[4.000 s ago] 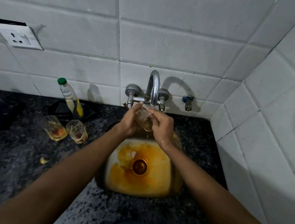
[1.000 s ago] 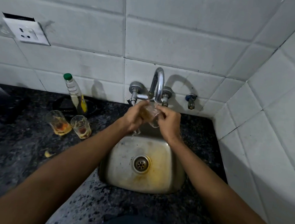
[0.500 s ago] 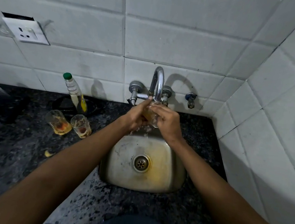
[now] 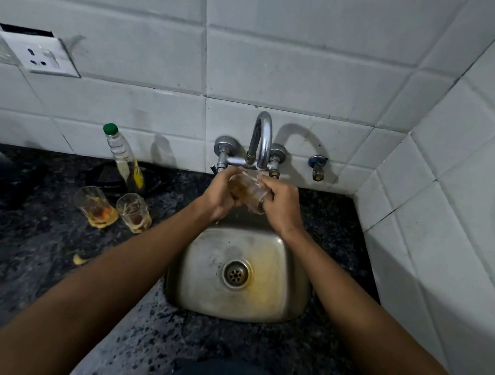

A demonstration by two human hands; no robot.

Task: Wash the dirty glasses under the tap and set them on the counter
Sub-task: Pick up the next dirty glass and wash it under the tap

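Sink [image 4: 289,307] sits set into the desk [image 4: 23,272], with the tap [image 4: 261,137] on the wall right behind it. Both hands, left [image 4: 220,198] and right [image 4: 283,208], meet around one glass [image 4: 250,192] under the spout, above the sink's back edge. Off to the left on the desk stand two more glasses [image 4: 96,207] side by side, a bottle [image 4: 123,158] just behind them by the wall.
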